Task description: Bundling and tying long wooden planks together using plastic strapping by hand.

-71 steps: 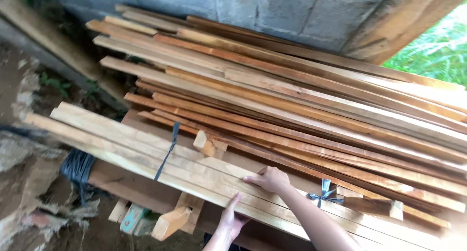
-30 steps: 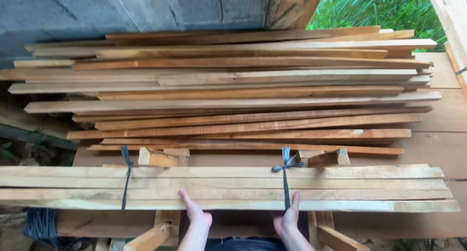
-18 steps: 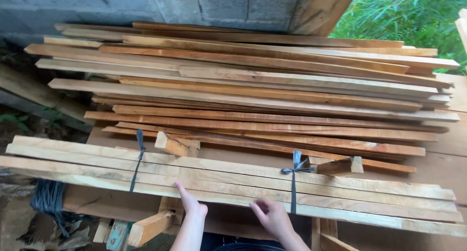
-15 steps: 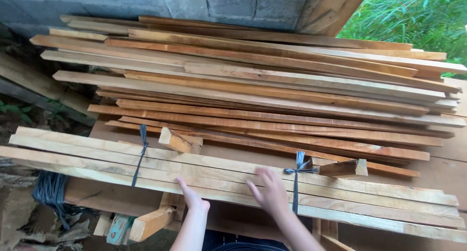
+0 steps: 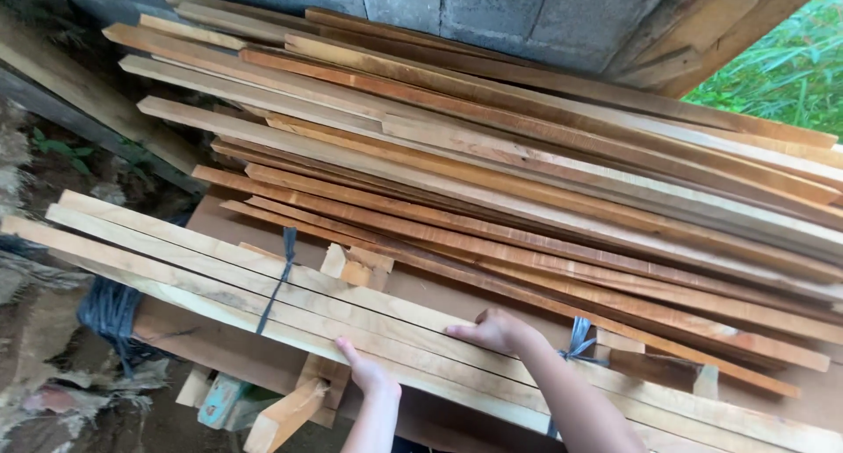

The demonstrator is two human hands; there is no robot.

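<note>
Bundle of pale wooden slats (image 5: 219,264) lies along the near edge of the plywood worktop (image 5: 439,286), tied with two dark straps (image 5: 279,277). Left hand (image 5: 369,376) grips the bundle's near edge, thumb up on the top face, fingers curled under. Right hand (image 5: 492,330) rests flat on top of the bundle, fingers extended, gripping nothing, just beside the second strap. Loose stack of reddish boards (image 5: 527,181) fills the worktop's far side against a grey block wall (image 5: 492,5).
</note>
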